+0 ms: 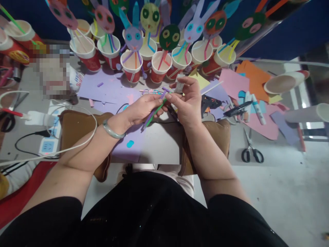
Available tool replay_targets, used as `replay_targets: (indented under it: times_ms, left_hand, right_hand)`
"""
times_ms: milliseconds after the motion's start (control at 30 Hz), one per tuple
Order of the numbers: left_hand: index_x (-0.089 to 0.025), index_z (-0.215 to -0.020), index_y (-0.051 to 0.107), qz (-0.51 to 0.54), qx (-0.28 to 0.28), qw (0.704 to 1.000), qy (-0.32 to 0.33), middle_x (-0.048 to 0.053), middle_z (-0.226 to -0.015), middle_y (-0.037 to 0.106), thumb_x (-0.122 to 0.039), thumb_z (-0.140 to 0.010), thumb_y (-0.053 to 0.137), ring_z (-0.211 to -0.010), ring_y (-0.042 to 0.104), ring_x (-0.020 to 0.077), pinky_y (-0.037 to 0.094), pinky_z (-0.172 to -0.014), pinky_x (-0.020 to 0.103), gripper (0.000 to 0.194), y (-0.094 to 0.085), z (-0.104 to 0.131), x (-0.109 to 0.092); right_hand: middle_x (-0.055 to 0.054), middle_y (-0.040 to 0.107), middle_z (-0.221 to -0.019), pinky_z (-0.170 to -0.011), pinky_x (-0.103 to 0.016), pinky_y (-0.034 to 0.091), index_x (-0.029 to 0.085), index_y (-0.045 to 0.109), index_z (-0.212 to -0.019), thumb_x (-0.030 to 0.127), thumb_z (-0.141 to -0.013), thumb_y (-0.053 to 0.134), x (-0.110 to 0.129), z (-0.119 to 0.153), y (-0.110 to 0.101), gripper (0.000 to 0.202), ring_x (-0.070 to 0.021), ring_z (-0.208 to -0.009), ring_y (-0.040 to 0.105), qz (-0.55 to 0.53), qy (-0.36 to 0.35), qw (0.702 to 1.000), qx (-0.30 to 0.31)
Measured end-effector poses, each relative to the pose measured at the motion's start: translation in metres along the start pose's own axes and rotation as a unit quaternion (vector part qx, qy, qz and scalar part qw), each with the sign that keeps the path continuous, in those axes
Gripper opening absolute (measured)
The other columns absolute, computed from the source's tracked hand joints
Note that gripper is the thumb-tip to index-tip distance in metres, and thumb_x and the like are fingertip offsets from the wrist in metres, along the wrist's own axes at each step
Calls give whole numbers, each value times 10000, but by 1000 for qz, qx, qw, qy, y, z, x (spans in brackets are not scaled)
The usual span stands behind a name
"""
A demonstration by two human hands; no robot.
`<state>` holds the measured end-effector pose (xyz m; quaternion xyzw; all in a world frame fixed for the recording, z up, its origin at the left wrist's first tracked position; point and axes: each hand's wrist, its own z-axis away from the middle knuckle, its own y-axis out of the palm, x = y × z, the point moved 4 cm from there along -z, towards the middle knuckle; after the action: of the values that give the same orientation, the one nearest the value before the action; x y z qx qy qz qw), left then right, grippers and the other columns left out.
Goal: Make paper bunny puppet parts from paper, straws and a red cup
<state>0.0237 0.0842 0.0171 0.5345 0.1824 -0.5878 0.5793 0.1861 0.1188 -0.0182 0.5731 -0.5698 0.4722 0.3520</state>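
Observation:
Near the middle of the view, my left hand (pixel 142 109) is closed around a purple drinking straw (pixel 148 119), bent at its top, and a green straw (pixel 151 120) lying alongside it. Both straws slant down to the left. My right hand (pixel 189 104) pinches the upper part of the straws with thumb and forefinger. A small whitish, translucent piece (pixel 179 86) shows by its raised fingers; what it is I cannot make out. Under the hands lie purple paper (pixel 125 151) with a blue cutout (pixel 130 143) and dark tools partly hidden by my fingers.
Behind stand several red paper cups (pixel 132 76) holding straw figures with animal faces (pixel 133 39). Coloured paper (pixel 235 82), a black glue gun (pixel 209 103), markers (pixel 258 109) and scissors (pixel 252 151) lie right. Left are a power strip (pixel 50 137) and a white cable (pixel 95 128) crossing above my forearm.

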Motion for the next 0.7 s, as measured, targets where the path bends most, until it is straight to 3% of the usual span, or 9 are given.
replay_targets:
  times_ms: [333,533,700]
  left_hand:
    - [-87,-1056,698,18,-4,999,-44,48,-781,760,-123,-1049,594,-548,630,61,492,-559,174,111,5,5,0]
    - [-85,-1041,703,22,27,998,-55,68,-804,791,-118,-1058,564,-595,715,104,597,-633,224,144,3,5,5]
    - [-87,-998,707,28,34,998,-46,70,-805,793,-139,-1042,619,-621,743,120,612,-639,224,112,5,3,5]
  right_hand:
    - [-26,659,-1402,-927,-437,709,443,487,-1396,608,-834,866,-12,-2,-5,698,-254,-1173,775,-4,-21,999,29]
    - [-28,626,-1477,-942,-439,714,448,465,-1426,597,-836,870,-9,0,-2,731,-272,-1253,749,-13,-26,999,40]
    - [-33,639,-1413,-988,-470,706,441,449,-1418,625,-830,865,-8,2,0,743,-271,-1243,756,-15,-39,999,24]
